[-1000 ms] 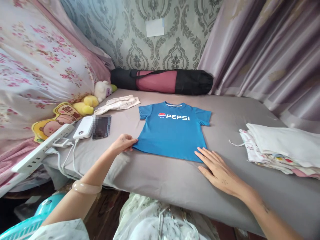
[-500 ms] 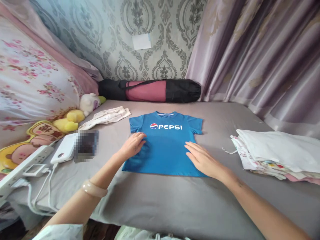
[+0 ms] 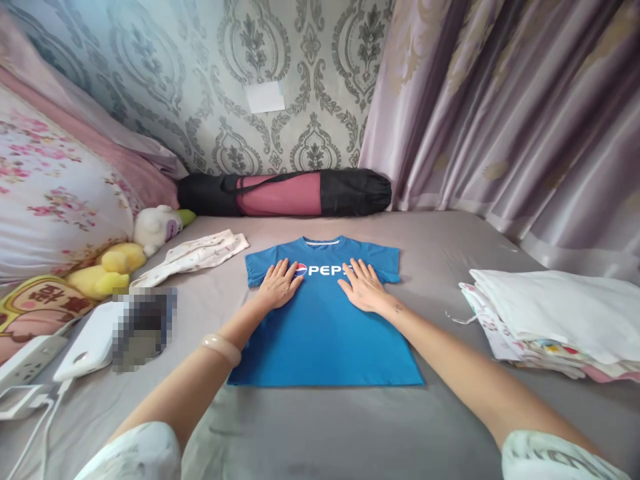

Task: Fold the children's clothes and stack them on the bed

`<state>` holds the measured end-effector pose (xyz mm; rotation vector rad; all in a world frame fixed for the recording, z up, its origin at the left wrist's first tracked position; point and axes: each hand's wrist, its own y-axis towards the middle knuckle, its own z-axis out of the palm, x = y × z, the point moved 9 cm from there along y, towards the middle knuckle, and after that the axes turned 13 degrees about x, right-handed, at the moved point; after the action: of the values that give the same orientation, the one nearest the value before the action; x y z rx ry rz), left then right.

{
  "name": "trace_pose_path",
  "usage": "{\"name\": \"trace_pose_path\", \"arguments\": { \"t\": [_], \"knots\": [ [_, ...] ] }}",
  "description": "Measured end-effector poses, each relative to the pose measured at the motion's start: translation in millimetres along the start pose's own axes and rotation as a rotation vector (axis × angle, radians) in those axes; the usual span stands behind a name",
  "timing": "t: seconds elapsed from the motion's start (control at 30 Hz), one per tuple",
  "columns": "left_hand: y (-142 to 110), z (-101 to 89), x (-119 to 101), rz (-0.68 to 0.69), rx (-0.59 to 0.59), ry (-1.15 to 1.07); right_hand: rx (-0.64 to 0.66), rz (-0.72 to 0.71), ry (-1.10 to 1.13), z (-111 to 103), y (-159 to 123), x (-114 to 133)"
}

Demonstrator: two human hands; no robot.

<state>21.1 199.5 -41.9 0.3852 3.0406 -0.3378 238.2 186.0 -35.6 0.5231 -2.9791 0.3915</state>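
A blue T-shirt [image 3: 325, 340] with a white PEPSI print lies spread flat, front side up, collar pointing away from me. My left hand [image 3: 281, 283] rests palm down on its chest, fingers spread, by the round logo. On the other side of the print, my right hand [image 3: 365, 285] presses flat with fingers apart and covers the last letter. Both sleeves lie out to the sides, and the bottom hem runs straight nearest me.
Folded clothes [image 3: 555, 320] are stacked at the right. On the left are light patterned pants [image 3: 195, 257], plush toys [image 3: 113, 267], a white power bank [image 3: 90, 340] and a power strip [image 3: 30, 360]. A rolled mat bag [image 3: 280, 195] lies along the wall.
Both hands have moved up the shirt, from its sides to the chest, and now lie flatter with fingers spread. The camera view has shifted slightly.
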Motion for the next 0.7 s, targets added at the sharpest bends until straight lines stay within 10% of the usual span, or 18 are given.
{"name": "trace_pose_path", "arguments": {
  "t": [0.37,0.7],
  "knots": [
    [63,-16.7,14,-0.148,0.048,-0.052,0.013,0.094,0.035,-18,64,-16],
    [82,-36.6,21,-0.282,-0.146,-0.038,-0.166,0.257,0.034,-39,91,-25]
  ]
}}
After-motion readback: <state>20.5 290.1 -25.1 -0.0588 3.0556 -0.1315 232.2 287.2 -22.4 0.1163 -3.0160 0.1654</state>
